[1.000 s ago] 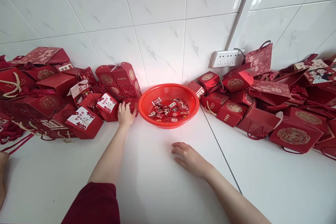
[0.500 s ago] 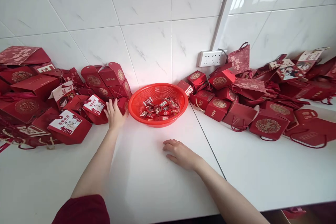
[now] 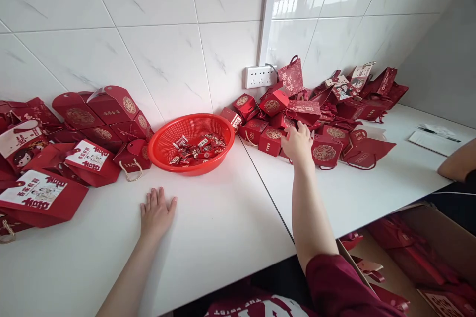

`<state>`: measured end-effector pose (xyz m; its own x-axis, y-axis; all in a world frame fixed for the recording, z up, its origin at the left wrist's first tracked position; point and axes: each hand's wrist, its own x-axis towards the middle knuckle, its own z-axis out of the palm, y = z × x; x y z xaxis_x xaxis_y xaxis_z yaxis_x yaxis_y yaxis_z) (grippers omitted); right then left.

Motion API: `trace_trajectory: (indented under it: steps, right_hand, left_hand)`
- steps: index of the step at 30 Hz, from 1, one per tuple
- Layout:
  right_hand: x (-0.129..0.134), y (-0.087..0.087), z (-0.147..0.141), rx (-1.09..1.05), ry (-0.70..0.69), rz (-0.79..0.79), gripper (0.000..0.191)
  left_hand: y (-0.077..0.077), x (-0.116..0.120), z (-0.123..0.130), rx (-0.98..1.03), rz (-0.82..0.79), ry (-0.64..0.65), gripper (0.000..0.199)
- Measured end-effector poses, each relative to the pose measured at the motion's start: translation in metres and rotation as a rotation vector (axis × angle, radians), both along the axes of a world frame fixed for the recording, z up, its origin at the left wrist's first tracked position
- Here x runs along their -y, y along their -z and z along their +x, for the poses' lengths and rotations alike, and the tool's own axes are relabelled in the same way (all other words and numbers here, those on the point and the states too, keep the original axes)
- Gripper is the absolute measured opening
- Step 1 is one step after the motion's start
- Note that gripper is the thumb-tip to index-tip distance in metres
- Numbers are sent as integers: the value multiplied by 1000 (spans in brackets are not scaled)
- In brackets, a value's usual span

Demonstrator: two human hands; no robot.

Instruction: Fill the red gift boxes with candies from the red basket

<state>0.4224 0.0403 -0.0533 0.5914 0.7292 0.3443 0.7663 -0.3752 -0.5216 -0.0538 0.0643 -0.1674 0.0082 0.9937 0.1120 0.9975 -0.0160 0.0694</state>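
1 left hand (image 3: 156, 215): open, palm down on the table (image 3: 223, 218).
Right hand (image 3: 299, 146): at the right heap, fingers bent, grip unclear.
Boxes (image 3: 305, 108): 2 heaps, basket (image 3: 197, 168) between; best held by 1 firm side, lifted straight.
Sweets (image 3: 204, 149): in the basket; forearms best kept off its rim.

Along the back edge of the smooth white table (image 3: 223, 208), folded dark red boxes (image 3: 325, 152) are made of stiff, mostly matt card, printed in gold. The perforated round red basket (image 3: 191, 169) is moulded in smooth plastic, and small red-and-white sweets (image 3: 203, 151) are wrapped in shiny film. Window light is reflected in glossy grey-veined white tiles (image 3: 159, 54). Beyond the near edge, a large brown carton (image 3: 439, 223) is formed of dull cardboard.
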Motion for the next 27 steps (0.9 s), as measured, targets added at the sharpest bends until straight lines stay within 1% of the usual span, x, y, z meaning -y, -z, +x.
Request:
trace_trajectory:
  steps: [2, 4, 6, 8, 9, 11, 13, 14, 15, 17, 19, 20, 22, 23, 24, 25, 26, 27]
  right_hand:
    - [-4, -1, 22, 18, 59, -57, 40]
    - [-7, 3, 40, 3, 81, -136, 47]
    - [-6, 7, 53, -8, 77, -179, 46]
    - [0, 5, 58, 4, 61, -162, 39]
    - [4, 1, 58, 27, 53, -125, 36]
    - [18, -15, 51, 90, 32, 0, 33]
    - [36, -38, 36, 147, -26, 164, 31]
    - [47, -50, 26, 150, -56, 221, 30]
    - [58, -62, 15, 141, -104, 256, 28]
    - [78, -81, -10, 107, -277, 318, 23]
    - [94, -92, -35, 50, -528, 309, 19]
    - [99, -92, -46, 17, -665, 281, 20]
    - [102, -86, -70, -48, -941, 190, 26]
    - [100, -80, -82, -74, -1059, 142, 31]
    - [95, -71, -95, -94, -1160, 98, 37]
    - [90, -62, -108, -93, -1231, 71, 42]
    - [83, -53, -122, -78, -1253, 71, 44]
    - [76, -43, -135, -44, -1263, 72, 44]
  left_hand:
    - [-2, 3, 5, -5, -4, -12, 76]
    - [-3, 4, 7, -9, 8, -15, 75]
    - [-3, 4, 8, -10, 26, -11, 74]
    - [-2, 4, 8, -9, 41, -5, 73]
    - [-2, 4, 8, -9, 47, -5, 73]
    - [-1, 4, 8, -9, 52, -5, 72]
    - [-1, 5, 8, -5, 51, -6, 71]
    - [-2, 6, 8, 6, 50, -3, 70]
    - [-3, 7, 8, 29, 57, 6, 68]
    - [-10, 11, 9, 119, 119, 66, 60]
    - [-25, 16, 13, 254, 268, 188, 48]
    - [-34, 19, 16, 329, 373, 261, 42]
    - [-58, 26, 26, 459, 575, 390, 35]
    - [-70, 29, 33, 533, 646, 448, 34]
    - [-83, 32, 41, 616, 681, 500, 32]
    - [-95, 35, 49, 697, 674, 536, 29]
    - [-107, 37, 59, 760, 615, 566, 26]
    - [-117, 39, 68, 790, 515, 587, 24]
